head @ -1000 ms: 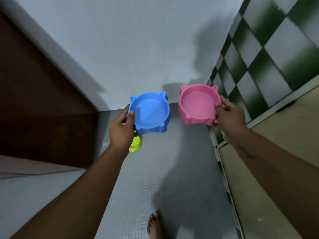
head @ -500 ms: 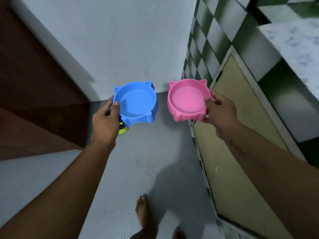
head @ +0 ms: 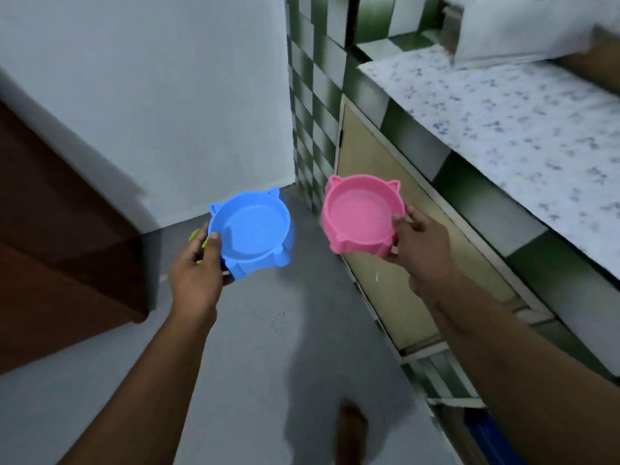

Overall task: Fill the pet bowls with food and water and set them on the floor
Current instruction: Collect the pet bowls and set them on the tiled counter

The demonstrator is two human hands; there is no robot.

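Note:
My left hand (head: 198, 273) grips the near-left rim of a blue pet bowl (head: 251, 231) with small cat ears, thumb over the edge. My right hand (head: 419, 243) holds a matching pink bowl (head: 360, 214) by its right rim. Both bowls are held level above the grey floor (head: 268, 347), side by side and apart, and both look empty. A yellow-green object (head: 195, 235) shows only as a sliver behind my left fingers; whether my hand holds it I cannot say.
A speckled white countertop (head: 520, 129) runs along the right over beige cabinet doors (head: 402, 263) and green-and-white checked tiles (head: 312, 105). A brown wooden door (head: 60, 250) stands at the left, a pale wall (head: 151, 95) ahead. My bare foot (head: 350, 431) is on the floor below.
The view has swung right, bringing the countertop and cabinets into sight. Both hands keep the bowls in the same grip, now held a little further apart.

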